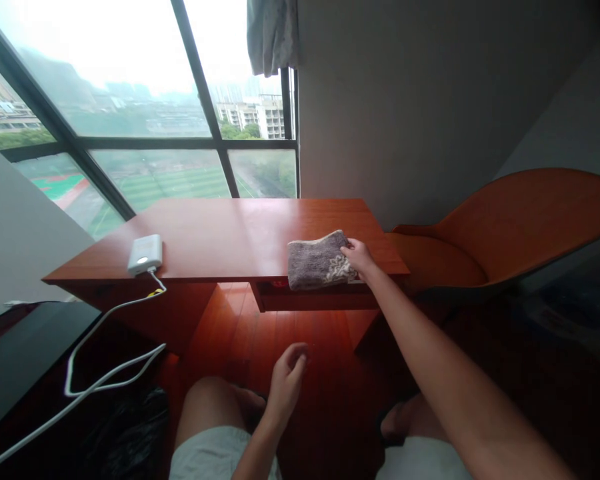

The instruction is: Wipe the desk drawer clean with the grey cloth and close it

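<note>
A folded grey towel [316,261] with a pale patterned edge lies at the front right of the reddish wooden desk [230,233]. My right hand [359,257] reaches out and rests on the towel's right end, its fingers closed on the cloth. Low in the view, my left hand [287,377] hangs above my knee with the fingers loosely curled and nothing in them.
A white power adapter [145,253] sits at the desk's left front, its white cable [110,347] trailing down to the floor. An orange curved chair [510,220] stands to the right. A large window [145,120] is behind the desk.
</note>
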